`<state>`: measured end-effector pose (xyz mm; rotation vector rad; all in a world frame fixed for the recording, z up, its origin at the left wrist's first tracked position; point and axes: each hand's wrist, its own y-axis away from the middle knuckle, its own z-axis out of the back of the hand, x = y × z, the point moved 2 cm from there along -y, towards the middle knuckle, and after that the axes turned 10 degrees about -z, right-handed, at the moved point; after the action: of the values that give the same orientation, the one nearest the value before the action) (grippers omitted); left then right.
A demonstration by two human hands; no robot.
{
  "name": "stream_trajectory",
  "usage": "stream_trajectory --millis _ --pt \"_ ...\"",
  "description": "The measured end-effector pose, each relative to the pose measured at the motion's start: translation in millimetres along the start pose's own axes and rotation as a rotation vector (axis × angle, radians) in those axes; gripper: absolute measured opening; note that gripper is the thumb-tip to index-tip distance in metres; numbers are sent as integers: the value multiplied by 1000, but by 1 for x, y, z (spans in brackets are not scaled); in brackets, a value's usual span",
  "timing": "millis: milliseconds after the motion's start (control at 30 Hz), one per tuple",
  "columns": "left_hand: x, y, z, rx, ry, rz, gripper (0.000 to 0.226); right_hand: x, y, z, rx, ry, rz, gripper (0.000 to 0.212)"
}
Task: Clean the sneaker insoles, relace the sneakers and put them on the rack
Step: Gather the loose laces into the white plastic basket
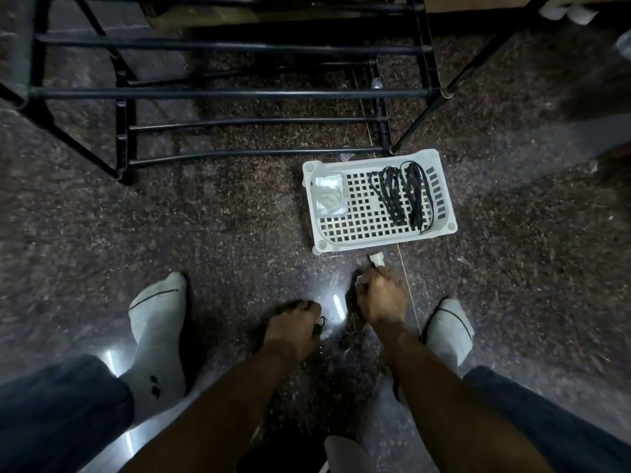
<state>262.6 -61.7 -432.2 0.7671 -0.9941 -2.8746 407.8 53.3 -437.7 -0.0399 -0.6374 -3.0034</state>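
My left hand (293,331) hovers low over the floor, fingers curled round a small black thing, likely a lace end (320,325). My right hand (379,297), just in front of the white basket (368,245), grips a small white object (376,260) that sticks out past the fingers. Black laces (404,194) lie bunched in the basket's right half, and a clear wipe packet (329,194) sits in its left end. Part of a dark sneaker with a grey inner piece (343,450) shows at the bottom edge between my forearms. The black shoe rack (239,93) stands beyond.
My feet in white socks rest on the speckled stone floor, the left foot (158,332) and the right foot (449,331) either side of my hands. A second black frame leg (423,114) slants down behind the basket. Pale objects (573,11) sit at the top right.
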Motion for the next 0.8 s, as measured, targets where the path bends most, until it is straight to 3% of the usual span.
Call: stream_trajectory --millis 167,233,333,400,567,700,800 --pt "5 3 -2 -88 312 11 9 -6 10 -2 14 -267 24 5" --pt "4 3 -1 -126 520 -4 19 -7 15 1 48 -570 -93 7" --pt "-4 4 16 -217 888 35 38 -1 23 13 177 -1235 -230 12" --pt "-13 3 37 -271 1054 76 32 7 26 23 287 -1459 -285 7" --pt "-34 -13 80 -438 1184 108 21 28 18 36 562 -1554 -393 12" --pt "-49 -27 101 -563 1093 95 16 48 11 49 702 -1749 -415 35" --pt "-56 -28 108 -546 969 71 34 52 4 53 779 -1825 -423 41"
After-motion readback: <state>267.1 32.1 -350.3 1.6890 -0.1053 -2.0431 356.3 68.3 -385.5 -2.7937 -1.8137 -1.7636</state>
